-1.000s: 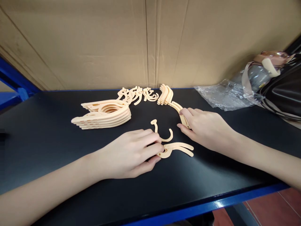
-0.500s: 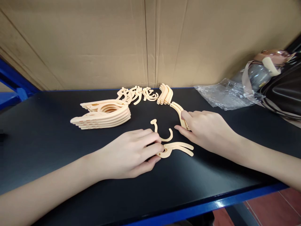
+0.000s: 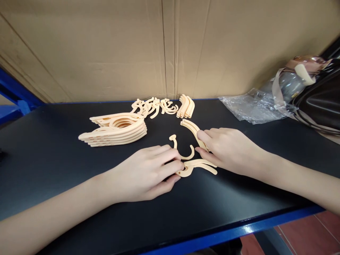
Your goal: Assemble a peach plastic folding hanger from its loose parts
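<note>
My left hand (image 3: 151, 173) is closed, its fingertips gripping the end of a cream plastic folding hanger piece (image 3: 187, 171) low over the black table. Two curved prongs of that piece point right. Just behind those fingers lies a cream hanger hook (image 3: 190, 155), partly hidden by them. To the right, my right hand (image 3: 228, 150) pinches a curved cream hanger arm (image 3: 191, 128) between thumb and fingers. Its far end points up and left, while the near end is covered by the hand. The arm is close to the hook and the prongs; whether they touch I cannot tell.
A stack of cream hanger bodies (image 3: 119, 137) stands at left. Along the back lie a pile of hooks (image 3: 152, 106) and a bunch of curved arms (image 3: 186, 105). Clear plastic wrap (image 3: 244, 106), a strapped bottle (image 3: 289, 83) and a dark bag (image 3: 321, 102) occupy the right. Cardboard (image 3: 106, 46) lines the back.
My right hand has moved slightly left and nearer with the hanger arm, toward the piece in my left hand. My left hand has stayed nearly still.
</note>
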`<state>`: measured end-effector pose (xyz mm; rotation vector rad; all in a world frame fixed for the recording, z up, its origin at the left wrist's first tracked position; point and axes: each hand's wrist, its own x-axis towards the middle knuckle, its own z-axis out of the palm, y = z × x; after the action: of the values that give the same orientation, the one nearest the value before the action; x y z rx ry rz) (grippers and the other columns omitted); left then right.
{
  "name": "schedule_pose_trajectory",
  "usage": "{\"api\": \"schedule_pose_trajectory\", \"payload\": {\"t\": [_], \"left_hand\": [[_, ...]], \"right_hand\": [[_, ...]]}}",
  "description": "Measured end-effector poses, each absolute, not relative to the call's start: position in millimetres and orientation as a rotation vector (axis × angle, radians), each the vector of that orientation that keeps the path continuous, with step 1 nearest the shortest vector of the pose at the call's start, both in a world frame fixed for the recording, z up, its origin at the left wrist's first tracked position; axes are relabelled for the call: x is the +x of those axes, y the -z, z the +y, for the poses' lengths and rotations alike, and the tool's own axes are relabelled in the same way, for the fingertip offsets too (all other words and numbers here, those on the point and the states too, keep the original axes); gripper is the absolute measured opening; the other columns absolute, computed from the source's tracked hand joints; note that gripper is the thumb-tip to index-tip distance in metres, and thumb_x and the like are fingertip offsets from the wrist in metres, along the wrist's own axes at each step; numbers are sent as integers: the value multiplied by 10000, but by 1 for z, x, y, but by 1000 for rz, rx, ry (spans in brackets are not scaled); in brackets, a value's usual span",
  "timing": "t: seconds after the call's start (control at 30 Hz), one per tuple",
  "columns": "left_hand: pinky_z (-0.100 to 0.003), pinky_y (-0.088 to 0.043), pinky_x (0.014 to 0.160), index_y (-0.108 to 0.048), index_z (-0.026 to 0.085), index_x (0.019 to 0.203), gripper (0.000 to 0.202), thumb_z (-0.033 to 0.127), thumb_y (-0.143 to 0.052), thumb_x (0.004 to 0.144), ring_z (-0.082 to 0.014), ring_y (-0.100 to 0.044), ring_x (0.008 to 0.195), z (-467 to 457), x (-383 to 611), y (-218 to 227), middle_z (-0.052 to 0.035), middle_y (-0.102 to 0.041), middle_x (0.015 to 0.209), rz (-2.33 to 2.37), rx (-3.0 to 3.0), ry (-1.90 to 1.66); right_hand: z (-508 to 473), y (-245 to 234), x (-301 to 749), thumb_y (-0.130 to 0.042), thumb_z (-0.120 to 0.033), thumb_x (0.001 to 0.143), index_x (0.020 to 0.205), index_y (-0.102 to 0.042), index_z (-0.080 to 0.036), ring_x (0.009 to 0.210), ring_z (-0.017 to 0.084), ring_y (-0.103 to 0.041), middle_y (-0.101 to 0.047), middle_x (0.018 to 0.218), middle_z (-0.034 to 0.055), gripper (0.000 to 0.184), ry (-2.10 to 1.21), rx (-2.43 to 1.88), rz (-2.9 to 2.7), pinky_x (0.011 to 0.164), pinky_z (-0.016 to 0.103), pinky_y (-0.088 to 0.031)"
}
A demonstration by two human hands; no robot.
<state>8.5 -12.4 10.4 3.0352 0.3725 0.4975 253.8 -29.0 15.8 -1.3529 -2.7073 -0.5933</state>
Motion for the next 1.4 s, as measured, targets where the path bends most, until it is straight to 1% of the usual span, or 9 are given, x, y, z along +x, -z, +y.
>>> {"api": "schedule_pose_trajectory", "payload": {"t": [0.33,0.47,0.57,0.73,1.0,1.4], "left_hand": [[-284,-465,741,-640,154,952,185,161,-455,956,-170,-565,807,-12,9,-11,-62,-642,944,392,3045,-492],[-285,-465,737,-641,151,948,181,169,-461,957,-170,-562,802,-12,9,-10,-65,-641,946,389,3049,-494],[-286,-469,749,-639,155,965,178,178,-462,959,-173,-572,820,-13,9,-10,-67,-643,963,400,3051,-484],[-294,-477,741,-636,148,977,168,168,-471,950,-179,-583,823,-12,8,-9,-72,-639,975,408,3057,-478],[-281,-476,751,-625,161,989,148,168,-484,946,-176,-585,826,-13,8,-10,-68,-641,982,414,3047,-488],[-283,-480,755,-622,166,1003,149,164,-486,943,-174,-589,838,-13,8,-10,-64,-635,992,430,3046,-476]], "right_hand": [[-24,-15,258,-443,-280,976,952,-547,-152,659,161,-570,-616,764,16,167,453,-1255,-2773,602,290,-340],[-19,-15,262,-412,-289,991,1041,-538,-156,682,152,-576,-636,810,17,189,358,-1206,-2786,614,280,-359],[-15,-14,264,-431,-268,974,1109,-527,-157,687,158,-588,-642,802,13,199,273,-1204,-2802,614,281,-367],[-12,-14,265,-412,-231,966,1215,-510,-133,750,178,-628,-679,903,53,286,264,-1198,-2819,625,290,-390],[-13,-13,265,-418,-236,965,1235,-513,-137,786,184,-640,-685,921,59,302,265,-1194,-2825,647,287,-410],[-12,-12,265,-416,-244,970,1238,-507,-152,755,178,-638,-689,897,49,298,262,-1185,-2800,646,287,-401]]}}
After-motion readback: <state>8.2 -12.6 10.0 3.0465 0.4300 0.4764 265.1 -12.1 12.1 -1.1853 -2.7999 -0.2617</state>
